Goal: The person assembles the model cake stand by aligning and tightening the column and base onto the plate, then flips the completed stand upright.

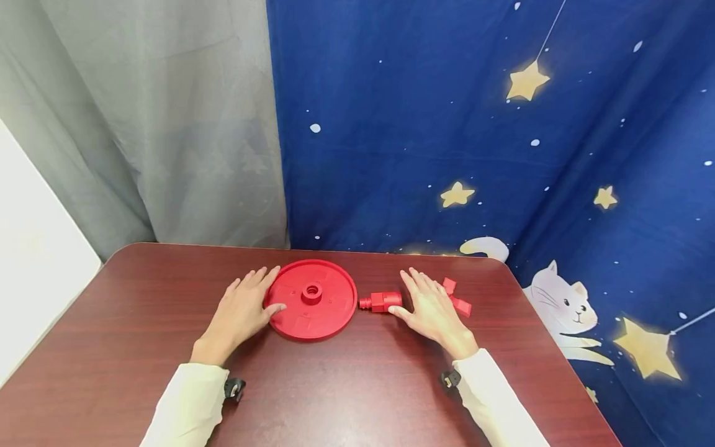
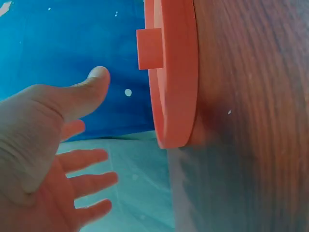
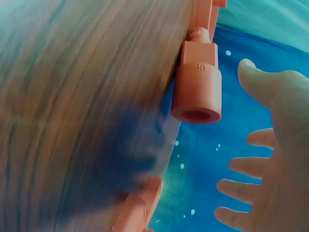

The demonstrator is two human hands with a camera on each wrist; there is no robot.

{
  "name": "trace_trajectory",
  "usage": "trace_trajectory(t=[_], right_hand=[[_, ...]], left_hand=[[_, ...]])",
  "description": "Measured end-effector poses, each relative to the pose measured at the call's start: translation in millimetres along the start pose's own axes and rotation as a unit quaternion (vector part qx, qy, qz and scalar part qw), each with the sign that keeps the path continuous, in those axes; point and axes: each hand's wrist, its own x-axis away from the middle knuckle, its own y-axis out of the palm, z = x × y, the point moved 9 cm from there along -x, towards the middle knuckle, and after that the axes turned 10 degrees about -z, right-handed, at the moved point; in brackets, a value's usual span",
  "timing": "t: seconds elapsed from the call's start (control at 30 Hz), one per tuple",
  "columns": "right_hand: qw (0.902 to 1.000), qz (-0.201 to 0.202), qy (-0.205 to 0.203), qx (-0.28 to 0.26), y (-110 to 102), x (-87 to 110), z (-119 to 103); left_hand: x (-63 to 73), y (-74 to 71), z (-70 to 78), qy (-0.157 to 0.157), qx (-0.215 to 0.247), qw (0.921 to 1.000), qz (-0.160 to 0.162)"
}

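A round red plastic disc [image 1: 329, 316] with a raised rim and a hollow hub in its middle lies on the table. Over its left edge hovers my left hand [image 1: 239, 310], fingers spread; the left wrist view shows a gap between thumb and disc rim [image 2: 181, 87]. To the disc's right lies a red cylindrical connector [image 1: 382, 302] with a thin threaded end and a hollow wide end [image 3: 197, 94]. My right hand [image 1: 432, 310] is above the table at its wide end, fingers straight, holding nothing. Beyond that hand, a red part with block-like arms [image 1: 461, 306] is partly hidden.
The dark reddish wooden table [image 1: 335, 397] ends at a rounded edge at the back. Behind it hang a grey curtain [image 1: 206, 124] and a blue curtain [image 1: 391, 124] with stars and a cat. Each wrist wears a black strap device [image 1: 234, 389].
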Motion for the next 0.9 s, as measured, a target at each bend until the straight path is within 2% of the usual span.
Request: trace_trajectory(t=[0.1, 0.2, 0.37, 0.53, 0.7, 0.9], right_hand=[[1.0000, -0.005, -0.006, -0.004, 4.6, -2.6, -3.5], [0.9998, -0.015, -0.011, -0.008, 9.8, -4.2, -6.2], [0.9992, -0.028, -0.018, -0.023, 15.8, -8.6, -10.6], [0.9966, -0.042, -0.022, -0.068, 20.8, -13.4, -15.6], [0.9931, -0.054, -0.030, -0.100, 24.2, -17.9, -19.9], [0.9913, -0.058, -0.034, -0.114, 25.7, -22.8, -20.9]], left_hand=[[-0.5, 5.2, -2.6, -0.005, 0.021, 0.9997, 0.011], [-2.6, 13.1, -5.5, -0.018, 0.044, 0.9989, 0.002], [-8.6, 25.3, -5.2, -0.036, 0.078, 0.9954, -0.044], [-12.1, 38.5, -2.2, -0.040, 0.100, 0.9896, -0.096], [-12.0, 52.1, -2.0, -0.059, 0.127, 0.9793, -0.146], [-13.2, 60.7, -2.9, -0.078, 0.160, 0.9677, -0.179]])
